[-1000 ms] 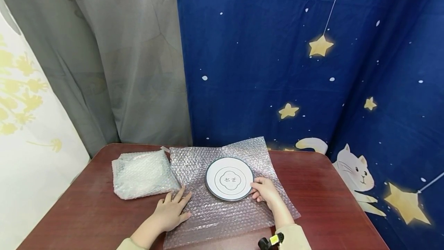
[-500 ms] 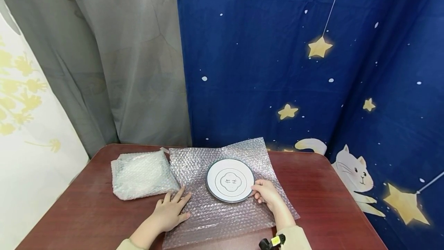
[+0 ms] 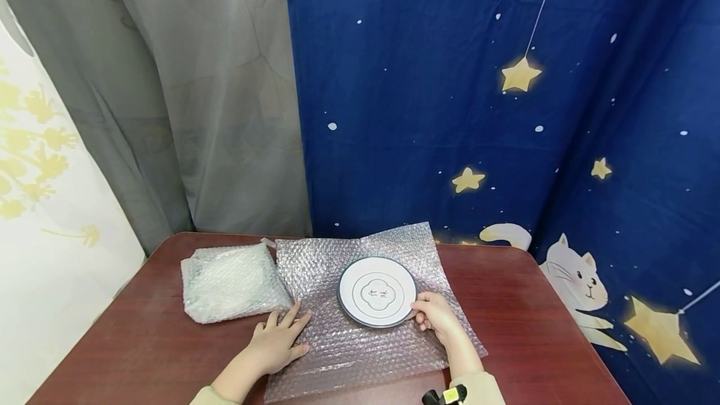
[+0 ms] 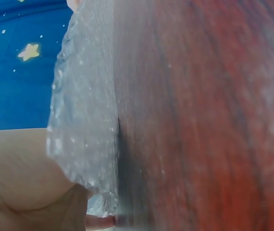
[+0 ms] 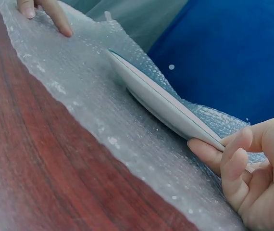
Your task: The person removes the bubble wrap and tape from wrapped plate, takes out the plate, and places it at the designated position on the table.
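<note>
A white plate (image 3: pixel 378 292) with a dark blue rim and a printed centre lies face up over a sheet of bubble wrap (image 3: pixel 337 361). My right hand (image 3: pixel 437 316) pinches the plate's right rim between thumb and fingers. In the right wrist view the plate (image 5: pixel 161 103) is seen edge-on, close above the wrap, its right side in the right hand (image 5: pixel 252 168). With fingers spread, my left hand (image 3: pixel 275 342) rests on the left edge of the bubble wrap. The left wrist view shows the left palm (image 4: pixel 21 168) beside the wrap's edge (image 4: pixel 86 106).
A bubble-wrapped bundle (image 3: pixel 233 283) sits at the left on the reddish-brown wooden table (image 3: pixel 129 330), touching or close to the sheet. Behind the table hang a grey curtain (image 3: pixel 236 111) and a blue star-patterned curtain (image 3: pixel 405 111).
The right hand has shifted the plate slightly to the right, and the plate has turned a little, its printed centre now at a different angle. The left hand has stayed in place.
</note>
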Available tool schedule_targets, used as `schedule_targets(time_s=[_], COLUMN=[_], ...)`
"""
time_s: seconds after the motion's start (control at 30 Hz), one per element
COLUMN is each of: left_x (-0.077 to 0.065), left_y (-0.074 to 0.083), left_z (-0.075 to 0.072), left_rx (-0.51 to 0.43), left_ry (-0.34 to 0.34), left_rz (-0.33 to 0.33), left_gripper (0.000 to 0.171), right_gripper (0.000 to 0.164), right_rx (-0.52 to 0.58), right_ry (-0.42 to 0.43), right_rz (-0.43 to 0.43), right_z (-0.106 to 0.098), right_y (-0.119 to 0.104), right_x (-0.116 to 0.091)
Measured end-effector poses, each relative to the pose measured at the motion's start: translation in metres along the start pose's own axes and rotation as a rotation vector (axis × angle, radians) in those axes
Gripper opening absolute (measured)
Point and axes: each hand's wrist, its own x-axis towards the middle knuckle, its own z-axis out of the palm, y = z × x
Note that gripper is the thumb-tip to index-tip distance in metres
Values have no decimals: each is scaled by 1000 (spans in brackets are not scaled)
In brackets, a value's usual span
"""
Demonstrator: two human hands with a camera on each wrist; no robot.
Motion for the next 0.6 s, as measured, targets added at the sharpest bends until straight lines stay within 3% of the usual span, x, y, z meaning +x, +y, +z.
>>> schedule_targets(time_s=[0.37, 0.6], left_x=[-1, -3], left_y=[3, 5], left_z=[-7, -8], left_rx=[12, 4], left_ry=[-8, -12], left_rz=[-6, -8], left_gripper=[62, 62], right_gripper=[9, 8], right_rx=[42, 60], right_ry=[42, 79], right_rz=[-20, 18], right_z=[0, 1], right_y=[5, 4], right_x=[0, -2])
